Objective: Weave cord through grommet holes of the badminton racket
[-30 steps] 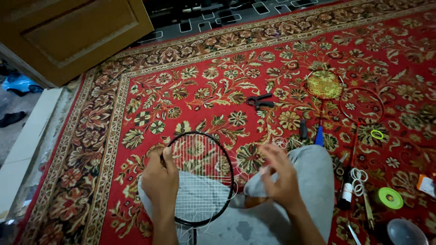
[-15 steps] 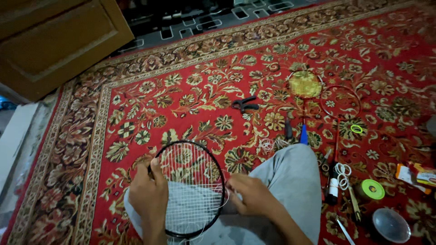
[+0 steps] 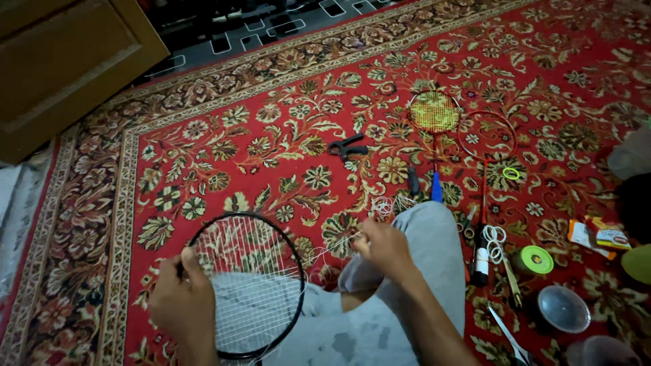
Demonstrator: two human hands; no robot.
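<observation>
Badminton racket [image 3: 247, 288] with a black frame lies across the person's lap, its head partly strung with white string and resting over the grey trousers [image 3: 420, 271] and the red patterned carpet [image 3: 224, 142]. The left hand [image 3: 182, 308] is clenched around the left edge of the frame, gripping it. The right hand [image 3: 383, 247] sits just right of the frame, fingers pinched on a white string [image 3: 332, 247] that runs taut from the racket head to the hand. Loose coils of the same string lie near the knee. Further out on the carpet lie a second racket with yellow strings [image 3: 434, 112] and an unstrung red racket frame [image 3: 487, 135] beside it, black pliers [image 3: 347, 146] to their left, a green tape roll [image 3: 536, 259] and a clear plastic lid [image 3: 563, 308] to the right. A wooden cabinet [image 3: 68, 61] stands at the upper left
</observation>
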